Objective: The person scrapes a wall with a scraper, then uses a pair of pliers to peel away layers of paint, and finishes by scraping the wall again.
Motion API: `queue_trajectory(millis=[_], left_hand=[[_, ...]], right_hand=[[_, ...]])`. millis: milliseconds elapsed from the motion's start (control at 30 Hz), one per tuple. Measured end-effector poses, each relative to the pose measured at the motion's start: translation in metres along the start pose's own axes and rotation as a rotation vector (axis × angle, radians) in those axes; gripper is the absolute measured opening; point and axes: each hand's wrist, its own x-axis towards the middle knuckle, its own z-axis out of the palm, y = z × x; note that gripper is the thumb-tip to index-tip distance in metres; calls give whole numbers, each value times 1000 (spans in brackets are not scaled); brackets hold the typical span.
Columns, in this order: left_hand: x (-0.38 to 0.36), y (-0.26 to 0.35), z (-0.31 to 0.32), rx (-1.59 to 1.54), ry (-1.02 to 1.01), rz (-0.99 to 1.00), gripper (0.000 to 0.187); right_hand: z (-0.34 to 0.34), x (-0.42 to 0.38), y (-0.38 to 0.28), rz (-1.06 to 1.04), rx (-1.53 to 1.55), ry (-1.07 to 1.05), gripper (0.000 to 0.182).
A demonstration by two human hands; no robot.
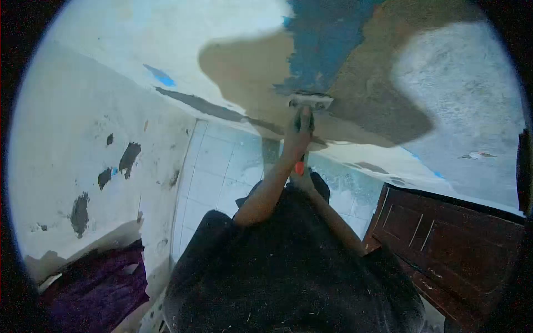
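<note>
A wide flat scraper (317,102) lies against the wall (244,61), at the lower end of a bare blue patch (319,50). My left hand (300,133) is closed on the scraper, with its fingers at the middle of the blade. Lower down and closer to my body, my right hand (302,180) is closed round something with an orange-red end (299,168); the rest of that thing is mostly hidden. Pale coating surrounds the blue patch on its left, and rough grey surface shows on its right.
A side wall (66,127) with dark chipped spots stands at the left. Purple cloth (100,288) hangs at the lower left. White floor tiles (214,155) show below the wall. A brown panelled wooden door or cabinet (449,244) is at the lower right.
</note>
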Motion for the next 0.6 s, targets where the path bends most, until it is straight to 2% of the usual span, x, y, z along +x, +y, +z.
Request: queue_trajectory(millis=[33,67,133,167,200,267,300,333,400,433,467,533,567,600], left_hand=[[0,1,-1,10,-13,13,50],[-2,-1,-3,14,-14,14,50],[-1,-4,-3,89,-19,11,50],[1,-5,0,16,-1,-38,49],[0,13,3,10,0,-35,49],[-7,37,4,-110,45,-31,46],[-3,32,1,-79,-4,-43,46],[-4,22,-1,-73,-12,-42,46],[0,-5,-4,-50,-34,-44,46],[-7,-12,-7,294,68,174,44],[-3,-13,-6,294,68,177,44],[-1,-10,-9,-134,-75,-91,43],[-6,3,-5,-153,-79,24,41],[-12,3,-3,-152,-77,10,41]], right_hand=[[11,-41,-138,92,47,-52,24],[14,-41,-129,90,52,-51,24],[10,-23,-78,-136,-81,42,20],[7,-15,-67,-248,-150,88,18],[7,-14,-85,-251,-156,86,18],[7,-27,-137,30,-708,-233,22],[22,-37,-206,414,-362,-146,17],[22,-39,-198,410,-355,-140,17],[16,-34,-146,144,248,-100,16],[5,-25,-60,113,277,-291,30],[0,-18,-64,111,277,-292,30],[-7,-12,-98,72,-610,-84,19],[14,-36,-176,104,-388,2,24],[12,-31,-167,118,-385,1,24]])
